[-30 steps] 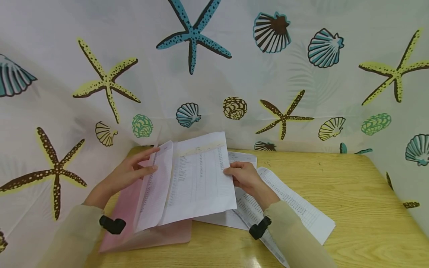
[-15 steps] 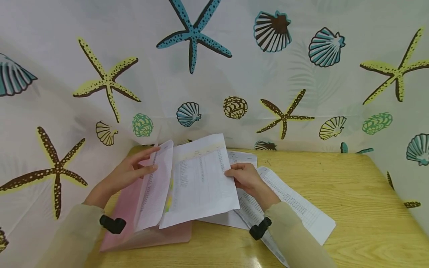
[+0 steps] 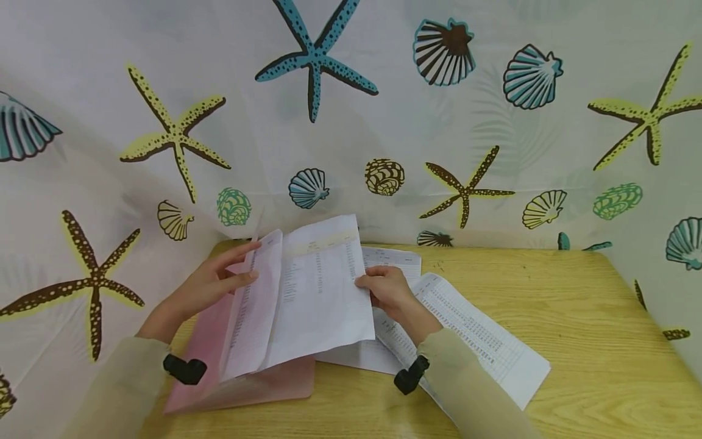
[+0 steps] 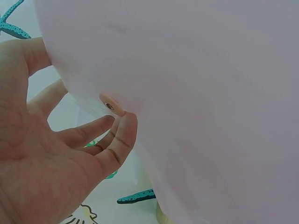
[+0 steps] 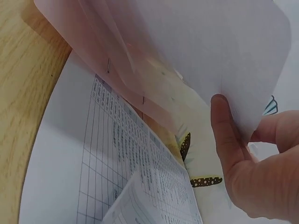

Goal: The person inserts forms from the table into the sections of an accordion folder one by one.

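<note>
My left hand (image 3: pixel 205 289) holds up the cover of a pink document folder (image 3: pixel 285 384) by its edge. In the left wrist view the translucent cover (image 4: pixel 196 93) carries a small snap button (image 4: pixel 111 105) by the fingertips. A printed page (image 3: pixel 255 311) lies against the raised cover in the head view. My right hand (image 3: pixel 392 292) pinches the right edge of a printed sheet (image 3: pixel 323 311) between thumb and fingers, tilted up over the folder. From the right wrist, the underside of that sheet (image 5: pixel 233 42) shows above the thumb.
Loose printed pages (image 3: pixel 510 366) lie fanned on the wooden table (image 3: pixel 592 329), partly under the right forearm. Another page (image 3: pixel 403 262) sits behind the right hand. A cloth (image 3: pixel 384 128) with starfish and shells hangs behind the table.
My right hand first moves the sheet slightly right, showing a yellow-green patch beneath, then brings it left and covers the patch. My left hand stays in place.
</note>
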Demonstrator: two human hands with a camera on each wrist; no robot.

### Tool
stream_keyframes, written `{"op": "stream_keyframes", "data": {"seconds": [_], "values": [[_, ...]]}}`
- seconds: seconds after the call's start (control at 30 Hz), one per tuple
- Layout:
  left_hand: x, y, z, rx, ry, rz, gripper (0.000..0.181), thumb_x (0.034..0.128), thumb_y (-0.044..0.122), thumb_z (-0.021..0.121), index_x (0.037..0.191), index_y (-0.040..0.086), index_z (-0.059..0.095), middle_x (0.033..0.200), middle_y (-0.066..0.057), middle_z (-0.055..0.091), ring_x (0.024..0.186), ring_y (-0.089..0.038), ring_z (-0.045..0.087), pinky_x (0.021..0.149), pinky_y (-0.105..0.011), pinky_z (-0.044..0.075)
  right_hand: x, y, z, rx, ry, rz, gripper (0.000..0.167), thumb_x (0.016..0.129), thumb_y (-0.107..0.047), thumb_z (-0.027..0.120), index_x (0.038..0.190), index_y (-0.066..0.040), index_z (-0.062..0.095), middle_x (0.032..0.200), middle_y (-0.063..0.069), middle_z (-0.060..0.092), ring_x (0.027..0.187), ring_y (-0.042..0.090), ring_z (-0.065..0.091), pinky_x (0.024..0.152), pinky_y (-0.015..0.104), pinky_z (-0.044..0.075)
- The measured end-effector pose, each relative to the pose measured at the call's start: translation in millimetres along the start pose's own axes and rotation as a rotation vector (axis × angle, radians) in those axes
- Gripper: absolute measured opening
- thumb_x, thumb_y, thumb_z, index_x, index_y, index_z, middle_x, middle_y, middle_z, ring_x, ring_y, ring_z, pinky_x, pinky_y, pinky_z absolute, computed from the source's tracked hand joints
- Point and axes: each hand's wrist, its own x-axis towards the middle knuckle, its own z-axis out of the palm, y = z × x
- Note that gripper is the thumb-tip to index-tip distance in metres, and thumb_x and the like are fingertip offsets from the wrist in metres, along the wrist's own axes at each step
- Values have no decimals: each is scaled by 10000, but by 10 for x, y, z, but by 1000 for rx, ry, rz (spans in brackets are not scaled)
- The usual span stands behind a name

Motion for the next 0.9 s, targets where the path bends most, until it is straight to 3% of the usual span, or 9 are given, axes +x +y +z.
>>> {"op": "stream_keyframes", "data": {"seconds": [0.37,0.9], "values": [[9,19,-29,55,7,-28,679,1045,295,641,1654,202,355,1675,-225,295,1200,-399,583,856,-295,546,-72,-37,10,-126,-13,-26,349,915,-68,702,1233,71,661,1189,214,703,816,163,701,687,290,603],[4,20,-5,45,10,-20,676,1048,280,636,1651,167,352,1652,-254,317,1170,-387,590,859,-326,548,-91,-12,163,-71,-44,-55,345,943,-71,707,1252,75,661,1177,223,724,822,156,712,716,298,611]]}}
